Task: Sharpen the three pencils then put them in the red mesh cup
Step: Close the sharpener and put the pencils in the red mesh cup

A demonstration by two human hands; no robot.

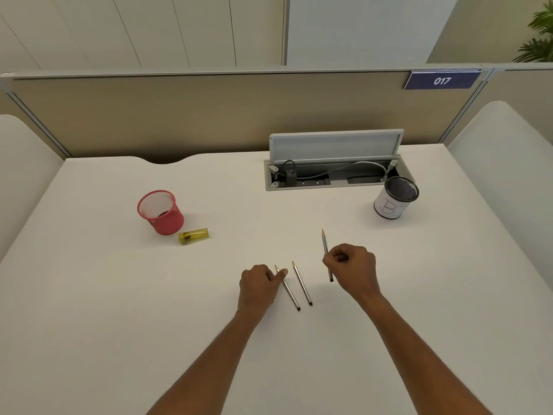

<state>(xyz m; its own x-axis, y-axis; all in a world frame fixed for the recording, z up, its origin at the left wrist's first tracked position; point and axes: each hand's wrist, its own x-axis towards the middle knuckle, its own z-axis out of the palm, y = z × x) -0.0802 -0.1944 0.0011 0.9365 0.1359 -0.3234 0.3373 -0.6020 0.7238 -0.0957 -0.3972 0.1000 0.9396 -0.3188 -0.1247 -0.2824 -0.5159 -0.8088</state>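
Right now your right hand (351, 266) is closed in a pinch grip around the right pencil (326, 255), holding it near its lower half with the sharpened tip pointing away from you. Your left hand (258, 284) rests on the white tabletop (119, 295) with its fingers loosely curled, and its fingertips touch the left pencil (288, 289) near the tip; you are pressing on it, not gripping it. Just beside that one, the middle pencil (302, 283) lies flat and untouched, roughly parallel to it, between your two hands. Further off to your left, the red mesh cup (160, 212) stands upright and tilted in view toward you, and the yellow sharpener (193, 235) lies on its side just beside the cup's base. Over on the far right stands a black mesh cup (395, 196) wrapped in white paper, near the open cable tray (332, 175).
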